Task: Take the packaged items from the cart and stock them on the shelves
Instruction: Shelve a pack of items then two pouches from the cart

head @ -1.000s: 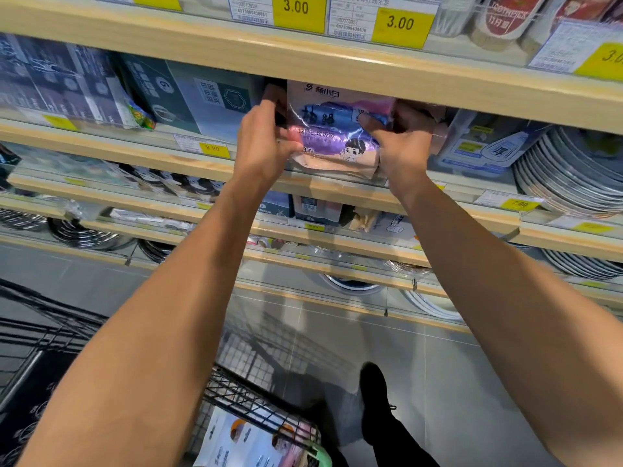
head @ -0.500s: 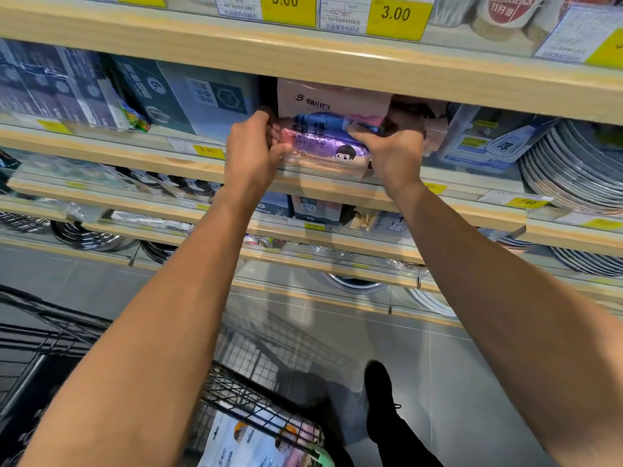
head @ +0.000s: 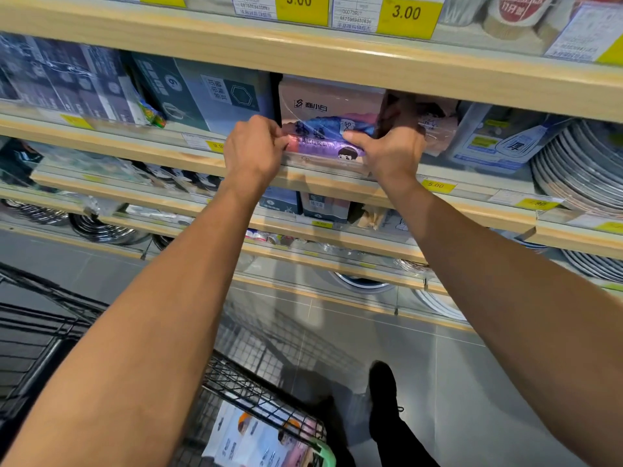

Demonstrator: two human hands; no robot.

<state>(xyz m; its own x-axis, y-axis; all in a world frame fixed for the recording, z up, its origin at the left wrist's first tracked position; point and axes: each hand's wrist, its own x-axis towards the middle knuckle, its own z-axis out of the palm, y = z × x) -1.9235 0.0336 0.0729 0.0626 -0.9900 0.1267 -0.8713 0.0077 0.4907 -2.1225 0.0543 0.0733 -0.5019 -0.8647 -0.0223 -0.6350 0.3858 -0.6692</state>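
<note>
Pink-purple plastic package (head: 328, 129) sits at shelf lip (head: 323, 182), left hand (head: 253, 150) and right hand (head: 387, 153) fingers curled pinching its sides; early release could tip it off toward cart (head: 236, 385) below.

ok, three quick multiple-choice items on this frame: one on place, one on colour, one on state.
1. Where is the pink-and-purple package?
A. in the cart
B. on the shelf under the 3.00 price tags
C. on the floor

2. What colour is the cart handle?
A. green
B. red
C. black

3. What are the hands doing?
A. hanging idle
B. both gripping the package
C. only one touches it

Answers: 1 B, it sits at the shelf's front edge between boxed goods. 2 A, the handle's corner shows light green. 3 B, the left hand and right hand curl round its two sides.
</note>
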